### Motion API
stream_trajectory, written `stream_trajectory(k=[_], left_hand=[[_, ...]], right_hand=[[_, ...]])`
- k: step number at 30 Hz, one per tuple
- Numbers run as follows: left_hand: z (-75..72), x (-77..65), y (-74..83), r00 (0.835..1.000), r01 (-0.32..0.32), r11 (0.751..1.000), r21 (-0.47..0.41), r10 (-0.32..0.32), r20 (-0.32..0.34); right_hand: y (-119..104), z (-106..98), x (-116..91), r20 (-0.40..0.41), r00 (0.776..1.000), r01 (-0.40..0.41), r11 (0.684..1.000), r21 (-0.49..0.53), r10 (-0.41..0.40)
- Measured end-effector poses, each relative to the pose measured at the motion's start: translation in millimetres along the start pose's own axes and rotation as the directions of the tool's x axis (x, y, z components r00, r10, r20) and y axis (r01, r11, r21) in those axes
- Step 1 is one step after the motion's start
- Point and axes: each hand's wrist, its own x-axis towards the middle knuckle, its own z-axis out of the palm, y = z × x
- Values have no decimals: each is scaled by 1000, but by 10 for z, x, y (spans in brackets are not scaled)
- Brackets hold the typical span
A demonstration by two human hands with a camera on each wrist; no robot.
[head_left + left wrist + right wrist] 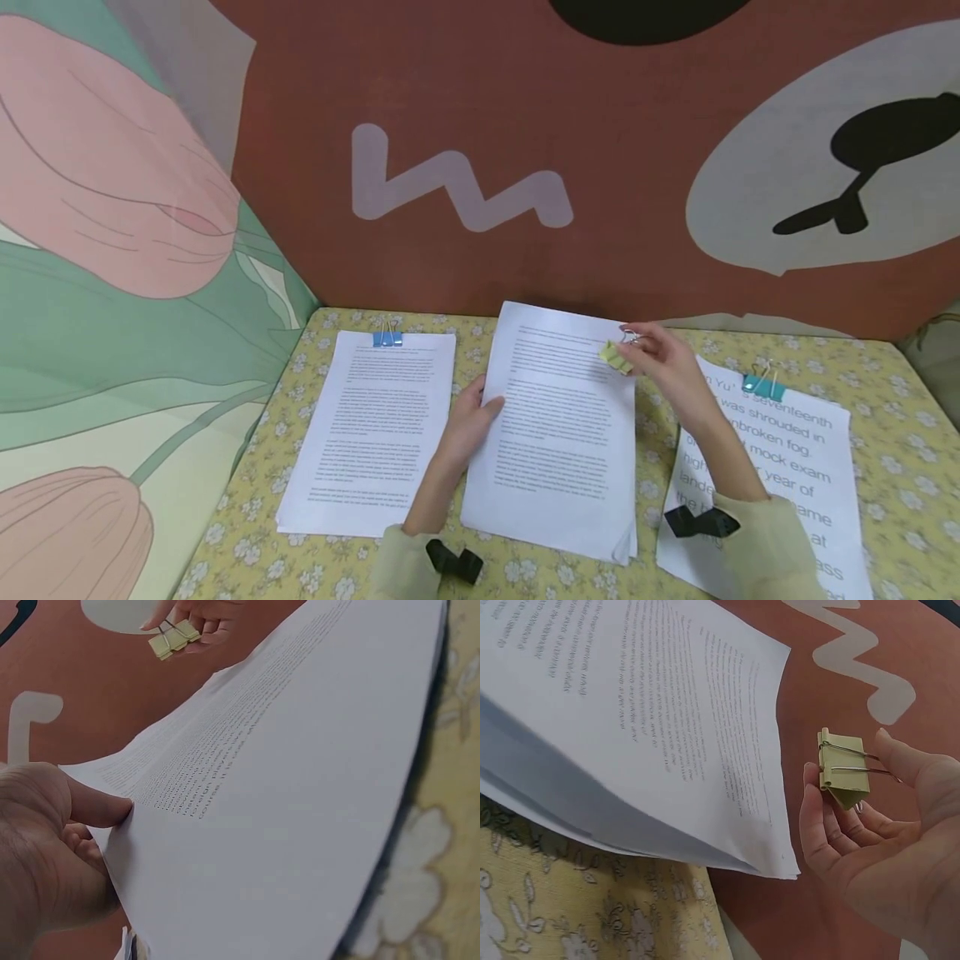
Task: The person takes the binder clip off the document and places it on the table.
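My left hand point(467, 425) grips a stack of printed sheets point(558, 408) by its left edge, thumb on the top page and fingers underneath. The top of the stack is tilted up off the table, as the left wrist view shows with the bowed paper point(300, 795). At the top right corner of the stack, my right hand point(675, 375) holds a yellow binder clip point(845, 769) by its wire handles. In the right wrist view the clip is beside the paper's edge, with no sheet in it.
To the left lies another printed stack point(367, 425) with a blue binder clip point(387, 337) on its top edge. A large-print stack point(810, 500) with a teal binder clip point(764, 387) lies at right, partly under my right forearm. A patterned wall point(450, 275) rises behind the flowered tabletop point(247, 525).
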Motion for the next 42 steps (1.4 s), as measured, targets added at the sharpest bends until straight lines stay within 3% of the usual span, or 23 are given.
stream_trajectory(k=[12, 23, 42], left_hand=[[-20, 3, -28, 1000, -1, 1000, -2, 1, -15], [-35, 15, -43, 1000, -8, 1000, 15, 8, -26], [-99, 48, -55, 997, 5, 997, 73, 1, -76]], right_hand=[[222, -25, -93, -3, 997, -74, 997, -16, 74], [392, -55, -182, 67, 981, -178, 982, -62, 182], [572, -32, -238, 165, 955, -223, 964, -141, 245]])
